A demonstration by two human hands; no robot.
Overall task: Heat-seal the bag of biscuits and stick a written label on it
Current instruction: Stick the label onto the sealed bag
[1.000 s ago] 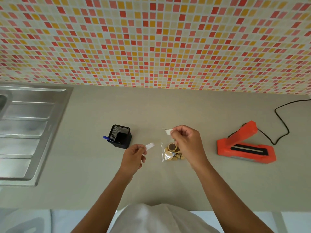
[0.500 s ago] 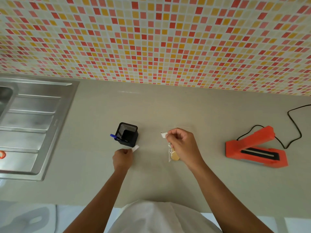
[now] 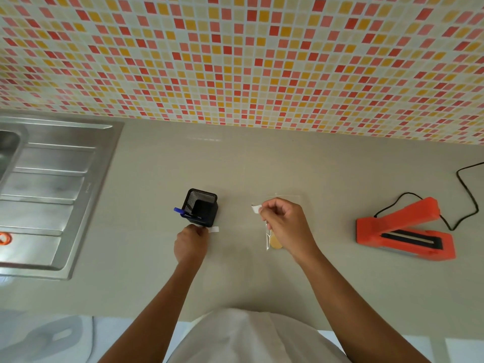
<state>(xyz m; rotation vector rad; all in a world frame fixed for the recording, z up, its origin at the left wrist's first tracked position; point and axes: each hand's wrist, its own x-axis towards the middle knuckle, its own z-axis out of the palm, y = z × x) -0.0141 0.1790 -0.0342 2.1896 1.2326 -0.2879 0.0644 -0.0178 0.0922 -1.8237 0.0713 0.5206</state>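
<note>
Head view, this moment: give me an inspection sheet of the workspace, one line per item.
Surface: grey countertop, flat and dry.
Job's things: clear bag of biscuits lying flat; orange heat sealer open; white label; second white strip.
Clutter: black mesh pen holder with blue pen.
Grippers: right hand pinches the label above the bag; left hand pinches the strip beside the holder.
Cables: black cord trails from the sealer.
Surroundings: steel sink drainer, mosaic tile wall.

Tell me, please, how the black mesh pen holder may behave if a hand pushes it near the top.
The pen holder is thin mesh and holds seemingly little but a blue pen, so it is probably light. It stands taller than wide, so a high push may tip it; a low one likely slides it on the smooth counter.
</note>
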